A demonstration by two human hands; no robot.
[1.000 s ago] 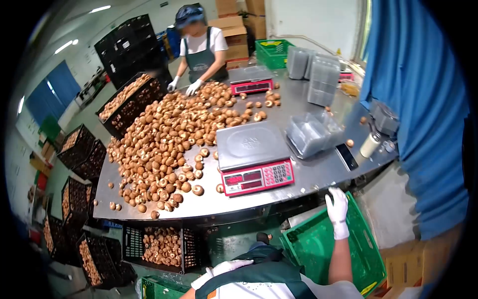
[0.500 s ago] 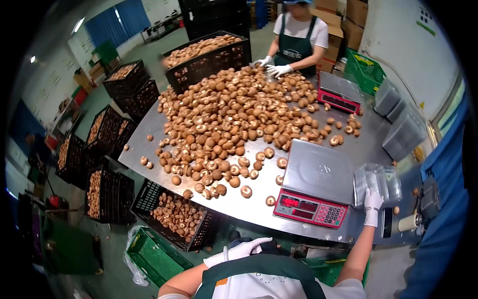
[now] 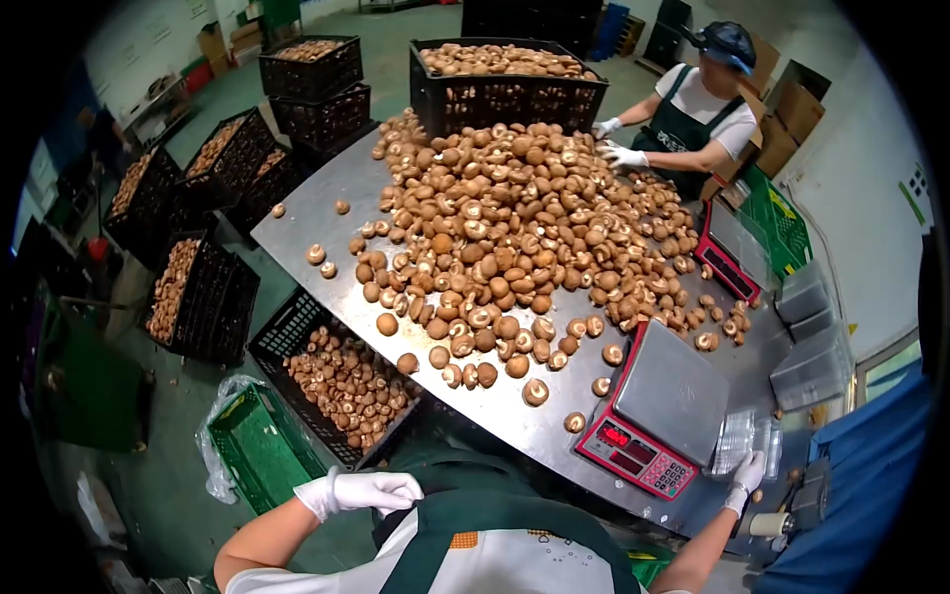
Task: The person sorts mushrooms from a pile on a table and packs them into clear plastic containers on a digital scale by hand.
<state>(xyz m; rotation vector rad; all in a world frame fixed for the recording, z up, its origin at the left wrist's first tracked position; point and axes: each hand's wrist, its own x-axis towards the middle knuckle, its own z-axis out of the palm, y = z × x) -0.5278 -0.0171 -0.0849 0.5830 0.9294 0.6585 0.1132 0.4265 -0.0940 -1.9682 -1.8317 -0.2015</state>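
A: where're the plastic trays?
B: on the worktop, just beside the scale. right hand's at their near edge, can't tell if it's gripping tbh
A: left hand?
B: fingers curled together by the apron. big mushroom heap past the scale

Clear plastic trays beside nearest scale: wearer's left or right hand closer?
Right: right hand at near end of clear plastic trays; left hand farther, by the green apron.
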